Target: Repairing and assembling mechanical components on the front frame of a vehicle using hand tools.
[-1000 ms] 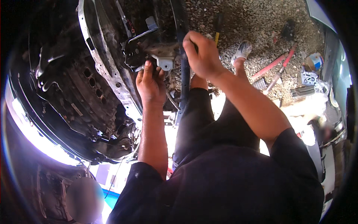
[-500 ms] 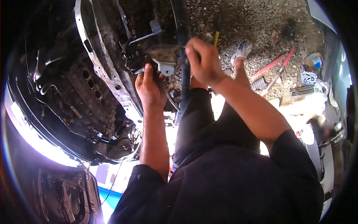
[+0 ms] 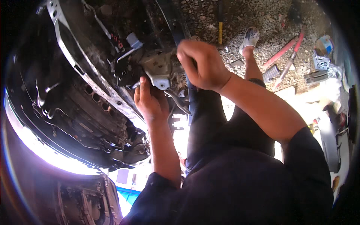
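- A person in a dark shirt [image 3: 232,183] is leaning over the exposed front of a vehicle, both forearms reaching forward from the lower edge.
- The right hand [image 3: 204,65] is hovering in view with its fingers curled into a loose, slightly blurred fist; whether they are gripping anything cannot be told.
- The left hand [image 3: 150,103] is reaching in palm up, its index finger pointing forward and its other fingers bending; their full grip is hidden.
- A silver metal bracket [image 3: 157,69] is sitting just beyond the left fingertips and left of the right hand, its holed tab facing the person.
- A dark mechanism [image 3: 123,69] is standing just left of the bracket.
- A pale, perforated rail [image 3: 127,110] is running diagonally past the left hand, with the shadowed engine bay [image 3: 75,120] lying to its left.
- A pale shoe [image 3: 250,36] is resting on gravel [image 3: 204,17], near a yellow-ended strip [image 3: 220,33].
- Farther right, a red-handled tool [image 3: 277,55] is lying near a silver plate [image 3: 321,62].
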### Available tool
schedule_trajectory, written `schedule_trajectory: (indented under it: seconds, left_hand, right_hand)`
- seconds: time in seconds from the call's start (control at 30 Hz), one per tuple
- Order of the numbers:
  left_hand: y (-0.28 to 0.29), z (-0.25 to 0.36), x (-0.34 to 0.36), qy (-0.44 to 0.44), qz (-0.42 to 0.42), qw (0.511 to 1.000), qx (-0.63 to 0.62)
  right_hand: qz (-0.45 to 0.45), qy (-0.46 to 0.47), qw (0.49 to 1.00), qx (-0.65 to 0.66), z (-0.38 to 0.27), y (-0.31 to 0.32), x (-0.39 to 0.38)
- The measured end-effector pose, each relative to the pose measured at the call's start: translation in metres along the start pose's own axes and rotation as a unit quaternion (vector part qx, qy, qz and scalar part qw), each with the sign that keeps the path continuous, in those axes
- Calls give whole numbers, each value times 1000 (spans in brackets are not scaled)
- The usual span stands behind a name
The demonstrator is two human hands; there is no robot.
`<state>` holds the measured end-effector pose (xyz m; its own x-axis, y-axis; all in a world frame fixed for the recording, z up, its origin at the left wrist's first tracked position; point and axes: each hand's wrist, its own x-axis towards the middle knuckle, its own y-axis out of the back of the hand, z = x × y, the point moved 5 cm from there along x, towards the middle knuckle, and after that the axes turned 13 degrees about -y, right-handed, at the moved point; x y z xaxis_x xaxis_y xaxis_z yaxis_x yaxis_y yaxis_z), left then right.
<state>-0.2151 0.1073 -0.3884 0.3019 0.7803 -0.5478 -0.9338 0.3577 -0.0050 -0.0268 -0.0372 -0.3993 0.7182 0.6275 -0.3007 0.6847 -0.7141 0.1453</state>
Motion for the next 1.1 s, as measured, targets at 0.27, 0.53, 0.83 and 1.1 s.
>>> schedule_trajectory:
  seconds: [0.27,0.53,0.83,1.1]
  left_hand:
    - [4,8,0,-17,-1,999,48]
    - [-13,10,-8,-10,89,994,62]
    - [0,10,-9,-130,-59,937,318]
    - [-7,10,-6,-5,72,997,37]
  right_hand:
    - [-137,-403,904,42,24,-9,17]
    - [-102,-240,965,-44,11,-1,13]
    - [-1,2,1000,-25,2,4,4]
    - [-129,-674,668,286,31,-22,-16]
